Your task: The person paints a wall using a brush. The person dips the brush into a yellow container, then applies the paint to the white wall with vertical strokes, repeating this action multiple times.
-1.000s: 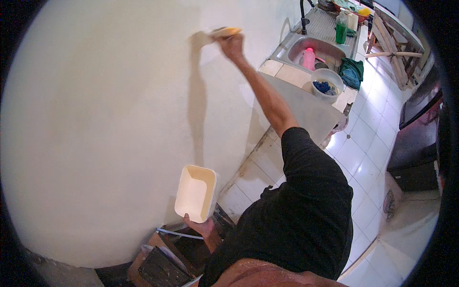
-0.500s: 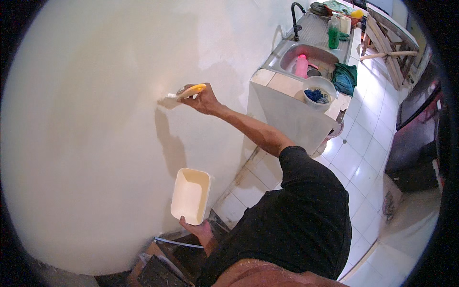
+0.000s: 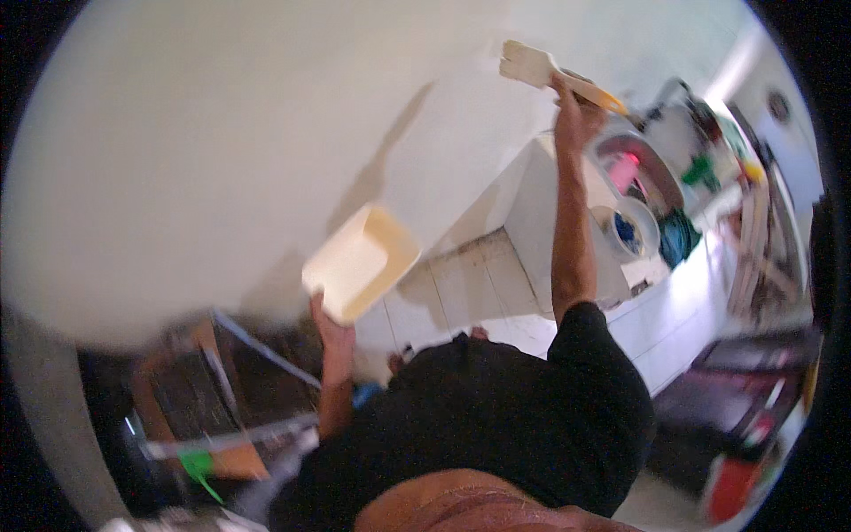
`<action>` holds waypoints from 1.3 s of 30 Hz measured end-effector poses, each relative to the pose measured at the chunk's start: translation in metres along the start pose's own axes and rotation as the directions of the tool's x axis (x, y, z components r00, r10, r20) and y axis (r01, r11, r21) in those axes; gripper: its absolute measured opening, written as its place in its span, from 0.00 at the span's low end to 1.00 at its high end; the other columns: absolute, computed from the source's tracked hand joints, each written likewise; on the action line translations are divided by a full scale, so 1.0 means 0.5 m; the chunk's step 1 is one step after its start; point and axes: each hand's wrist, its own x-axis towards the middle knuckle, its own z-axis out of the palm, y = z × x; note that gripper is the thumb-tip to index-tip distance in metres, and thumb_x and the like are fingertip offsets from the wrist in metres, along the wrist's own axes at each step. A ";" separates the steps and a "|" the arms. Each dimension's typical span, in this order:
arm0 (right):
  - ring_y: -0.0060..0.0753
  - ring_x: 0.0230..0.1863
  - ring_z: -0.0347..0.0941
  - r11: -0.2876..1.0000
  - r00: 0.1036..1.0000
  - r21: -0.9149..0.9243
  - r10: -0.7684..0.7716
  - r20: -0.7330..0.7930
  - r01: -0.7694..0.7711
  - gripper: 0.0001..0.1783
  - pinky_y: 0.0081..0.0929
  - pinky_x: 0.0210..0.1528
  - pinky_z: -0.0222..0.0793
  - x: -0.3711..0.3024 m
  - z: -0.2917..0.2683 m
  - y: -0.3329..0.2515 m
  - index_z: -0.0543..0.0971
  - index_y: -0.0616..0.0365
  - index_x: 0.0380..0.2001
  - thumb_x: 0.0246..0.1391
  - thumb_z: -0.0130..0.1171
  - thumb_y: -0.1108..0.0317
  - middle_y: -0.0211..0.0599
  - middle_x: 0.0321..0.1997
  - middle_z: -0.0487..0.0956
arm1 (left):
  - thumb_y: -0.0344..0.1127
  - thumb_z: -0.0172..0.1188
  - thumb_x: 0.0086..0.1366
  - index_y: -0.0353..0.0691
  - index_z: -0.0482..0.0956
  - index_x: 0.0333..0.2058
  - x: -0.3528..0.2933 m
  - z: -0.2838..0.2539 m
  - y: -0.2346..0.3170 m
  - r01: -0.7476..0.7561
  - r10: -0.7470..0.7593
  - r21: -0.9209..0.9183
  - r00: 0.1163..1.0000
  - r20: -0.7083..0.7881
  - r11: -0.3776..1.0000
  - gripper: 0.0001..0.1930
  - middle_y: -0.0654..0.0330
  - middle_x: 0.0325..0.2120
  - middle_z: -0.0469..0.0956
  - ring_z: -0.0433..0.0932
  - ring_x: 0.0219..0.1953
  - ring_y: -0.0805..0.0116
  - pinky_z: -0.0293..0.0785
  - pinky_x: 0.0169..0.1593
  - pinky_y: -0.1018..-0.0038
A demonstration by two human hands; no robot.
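Observation:
My right hand (image 3: 578, 108) is closed round the yellow handle of a wide paintbrush (image 3: 529, 65), held up at the upper right with the bristles pointing left. The bristles look coated in cream paint, and whether they touch the pale wall (image 3: 222, 160) I cannot tell. Lower down, my left hand (image 3: 333, 330) grips the near edge of a cream rectangular tub (image 3: 390, 253), thumb over the rim. The tub is tilted, its open side showing cream paint inside. Most of the left fingers are hidden beneath it.
Right of my arm, a sink (image 3: 656, 168) holds a pink bottle (image 3: 623, 170). A white bucket (image 3: 647, 222) with blue cloth stands on the counter beside a dark green cloth (image 3: 681, 238). At the lower left are a cardboard box (image 3: 239, 461) and clutter. A dark cabinet (image 3: 709, 408) stands right.
The brush has left the wall spot and moved right and up in my right hand. The whole view has turned, and the tub sits higher and more tilted in it.

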 end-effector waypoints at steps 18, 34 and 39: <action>0.44 0.21 0.77 0.833 0.130 -0.403 0.383 0.914 0.380 0.16 0.36 0.29 0.73 -0.453 0.118 -0.164 0.82 0.57 0.29 0.43 0.65 0.56 0.45 0.19 0.79 | 0.47 0.53 0.60 0.38 0.71 0.40 -0.021 -0.014 -0.006 0.214 -0.212 0.021 0.975 -0.060 0.977 0.18 0.58 0.33 0.76 0.78 0.35 0.69 0.78 0.34 0.73; 0.40 0.30 0.79 0.884 0.326 -0.046 -0.123 0.937 0.466 0.10 0.33 0.36 0.74 -0.371 0.045 -0.209 0.80 0.59 0.29 0.41 0.67 0.68 0.41 0.31 0.82 | 0.50 0.52 0.60 0.37 0.67 0.52 0.026 -0.005 0.017 0.272 -0.275 0.050 0.959 0.072 0.961 0.27 0.58 0.46 0.74 0.75 0.47 0.63 0.70 0.51 0.68; 0.42 0.27 0.78 0.949 0.195 -0.157 0.105 0.975 0.273 0.12 0.33 0.33 0.73 -0.364 0.028 -0.232 0.80 0.60 0.30 0.40 0.67 0.68 0.45 0.28 0.81 | 0.50 0.52 0.59 0.37 0.67 0.52 0.048 0.010 0.002 0.295 -0.300 0.065 0.947 0.110 0.953 0.28 0.57 0.46 0.74 0.74 0.48 0.63 0.70 0.52 0.67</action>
